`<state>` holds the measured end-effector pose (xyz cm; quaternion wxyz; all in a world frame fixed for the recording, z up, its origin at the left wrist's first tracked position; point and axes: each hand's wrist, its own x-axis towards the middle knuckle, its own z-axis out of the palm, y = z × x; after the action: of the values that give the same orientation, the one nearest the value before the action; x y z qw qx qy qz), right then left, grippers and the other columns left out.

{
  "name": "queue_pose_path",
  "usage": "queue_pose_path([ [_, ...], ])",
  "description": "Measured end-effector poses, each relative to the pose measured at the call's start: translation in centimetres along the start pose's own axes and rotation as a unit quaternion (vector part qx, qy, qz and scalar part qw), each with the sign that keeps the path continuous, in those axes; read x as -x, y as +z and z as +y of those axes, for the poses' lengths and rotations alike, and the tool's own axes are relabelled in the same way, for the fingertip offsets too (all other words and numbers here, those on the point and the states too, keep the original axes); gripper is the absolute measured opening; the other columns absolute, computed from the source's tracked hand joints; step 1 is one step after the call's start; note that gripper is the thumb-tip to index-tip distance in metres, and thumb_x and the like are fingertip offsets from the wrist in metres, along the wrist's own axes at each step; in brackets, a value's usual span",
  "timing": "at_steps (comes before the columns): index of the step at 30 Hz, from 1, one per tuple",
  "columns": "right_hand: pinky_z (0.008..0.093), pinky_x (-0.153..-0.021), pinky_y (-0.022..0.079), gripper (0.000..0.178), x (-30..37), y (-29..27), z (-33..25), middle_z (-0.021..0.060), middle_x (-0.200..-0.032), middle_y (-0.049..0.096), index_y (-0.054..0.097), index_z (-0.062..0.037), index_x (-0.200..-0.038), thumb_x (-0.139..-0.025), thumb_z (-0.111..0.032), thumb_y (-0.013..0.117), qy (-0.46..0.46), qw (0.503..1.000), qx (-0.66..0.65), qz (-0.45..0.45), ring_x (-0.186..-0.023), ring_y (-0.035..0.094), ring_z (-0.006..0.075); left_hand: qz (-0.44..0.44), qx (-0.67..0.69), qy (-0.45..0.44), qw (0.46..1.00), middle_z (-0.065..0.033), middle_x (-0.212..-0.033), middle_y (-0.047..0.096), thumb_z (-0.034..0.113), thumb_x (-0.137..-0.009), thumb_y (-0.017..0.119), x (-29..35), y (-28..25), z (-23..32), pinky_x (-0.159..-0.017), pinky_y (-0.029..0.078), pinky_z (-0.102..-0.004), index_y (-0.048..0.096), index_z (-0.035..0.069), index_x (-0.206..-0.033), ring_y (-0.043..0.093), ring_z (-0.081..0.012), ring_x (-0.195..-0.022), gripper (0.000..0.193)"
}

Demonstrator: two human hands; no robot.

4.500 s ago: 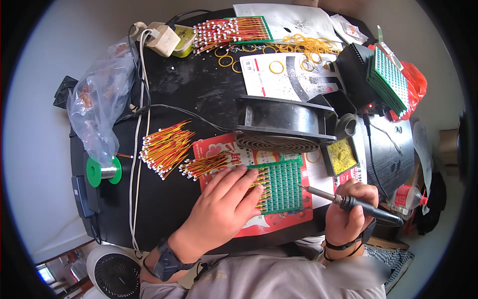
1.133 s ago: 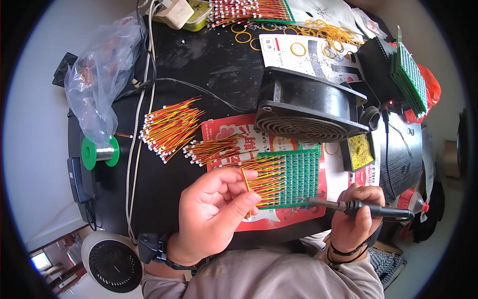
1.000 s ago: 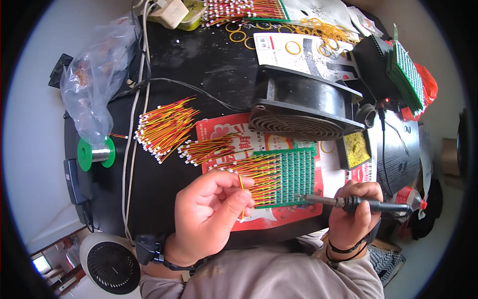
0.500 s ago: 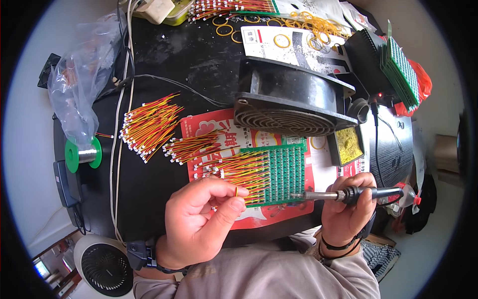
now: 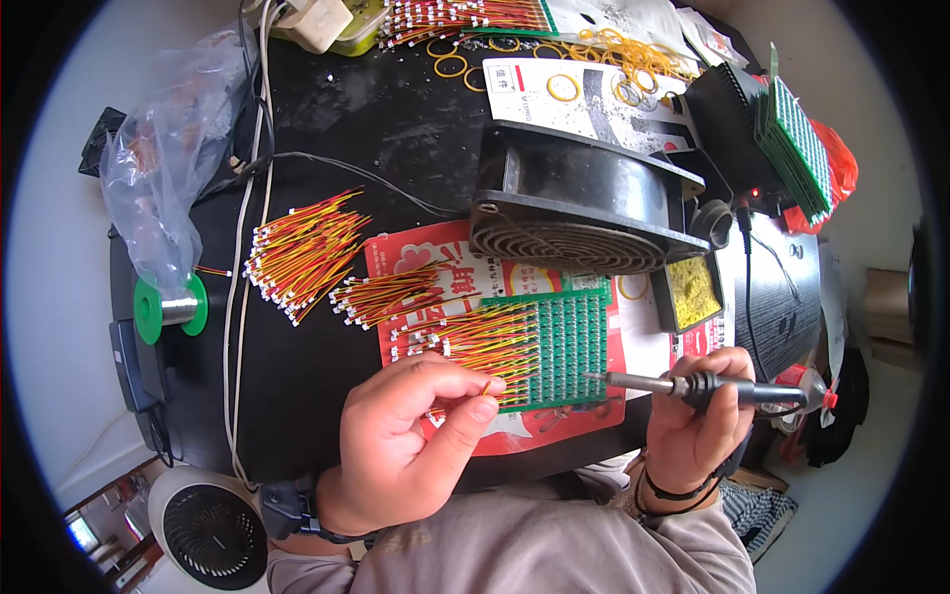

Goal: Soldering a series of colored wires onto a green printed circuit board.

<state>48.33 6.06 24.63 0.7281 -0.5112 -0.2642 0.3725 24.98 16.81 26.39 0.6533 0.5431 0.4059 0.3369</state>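
Note:
My left hand (image 5: 416,426) is at the lower left edge of the green circuit board panel (image 5: 569,346), thumb and index finger pinched on a thin red-and-yellow wire (image 5: 486,390). Rows of such wires with white plugs lie across the panel's left part, their ends at its solder pads. In my right hand (image 5: 703,411) is a soldering iron (image 5: 643,383) with a black handle. Its metal tip points left over the panel's lower right part; whether it touches cannot be made out. The panel rests on a red printed sheet (image 5: 584,426).
Loose wire bundles (image 5: 309,255) lie left of the panel. A black box fan (image 5: 584,198) stands just behind it. At the right are a yellow sponge in a tray (image 5: 696,294) and stacked green boards (image 5: 797,148). A solder spool (image 5: 170,309) sits far left, near white cables (image 5: 237,327).
The soldering iron has tilted, its tip a little farther up the panel and its handle end lower. My left hand has shifted slightly right, still pinching the wire.

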Motion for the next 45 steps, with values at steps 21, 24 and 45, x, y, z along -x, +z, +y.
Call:
queue_pose_path([
  [21, 0.0311, -0.055, 0.047, 0.039, -1.6, -1.0, 1.5, 0.0105, -0.075, 0.062, 0.057, 0.0050, -0.107, -0.091, -0.024, 0.079, -0.174, 0.957, 0.195, -0.122, -0.059, 0.057, 0.0180, -0.079, -0.416, 0.309, 0.851, -0.0098, -0.083, 0.063, -0.007, -0.069, 0.075, -0.8, 1.8, -2.2, -0.059, 0.050, -0.0367, 0.077, -0.004, -0.095, 0.061, -0.0266, -0.069, 0.026],
  [24, 0.0322, -0.053, 0.046, 0.034, -1.6, -1.2, 1.6, 0.0089, -0.074, 0.062, 0.059, 0.0027, -0.101, -0.090, -0.024, 0.078, -0.216, 0.950, 0.180, -0.133, -0.057, 0.056, 0.0180, -0.072, -0.420, 0.308, 0.851, -0.0105, -0.083, 0.063, -0.007, -0.069, 0.075, -0.7, 1.8, -2.4, -0.059, 0.051, -0.0370, 0.076, -0.005, -0.094, 0.061, -0.0272, -0.070, 0.025],
  [45, 0.0326, -0.048, 0.044, 0.023, -1.1, -0.7, 1.9, 0.0091, -0.065, 0.059, 0.061, 0.0029, -0.092, -0.084, -0.015, 0.074, -0.211, 0.943, 0.221, -0.128, -0.051, 0.052, 0.0186, -0.051, -0.412, 0.297, 0.860, -0.0112, -0.083, 0.063, -0.009, -0.068, 0.075, -1.0, 1.9, -2.9, -0.058, 0.050, -0.0368, 0.075, -0.005, -0.092, 0.060, -0.0277, -0.069, 0.025],
])
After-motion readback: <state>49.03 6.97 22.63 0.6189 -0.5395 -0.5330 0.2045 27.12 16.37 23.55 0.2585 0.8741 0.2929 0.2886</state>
